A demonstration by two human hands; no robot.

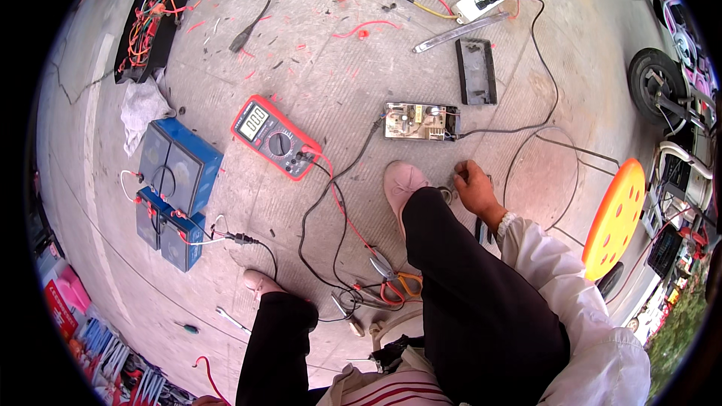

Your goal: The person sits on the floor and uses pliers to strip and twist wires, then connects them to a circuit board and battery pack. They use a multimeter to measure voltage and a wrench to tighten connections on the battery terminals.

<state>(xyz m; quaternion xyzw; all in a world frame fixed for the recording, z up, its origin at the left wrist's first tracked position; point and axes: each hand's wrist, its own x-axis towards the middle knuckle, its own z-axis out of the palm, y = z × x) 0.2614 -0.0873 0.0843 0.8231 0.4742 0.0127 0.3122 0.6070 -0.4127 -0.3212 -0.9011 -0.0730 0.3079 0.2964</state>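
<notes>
My right hand (475,189) is low over the floor beside my right shoe (406,180), fingers curled in; whatever they hold, if anything, is hidden. A small ring-shaped thing (445,195) lies between that hand and my trouser leg. Only a sliver of my left hand (208,401) shows at the lower edge, next to a red wire (204,368) with a curved end; its fingers are cut off. Ahead of my right shoe sits an opened charger (421,121) with its circuit board bare and cords at both ends. Left of it lies a red multimeter (277,137), its display lit.
Blue batteries (180,165) wired together stand at left, near a black case of wires (154,22). The empty black cover (476,71), a white power strip (479,2) and wire scraps lie ahead. Pliers (383,267) lie between my legs. A yellow stool (615,219) stands right.
</notes>
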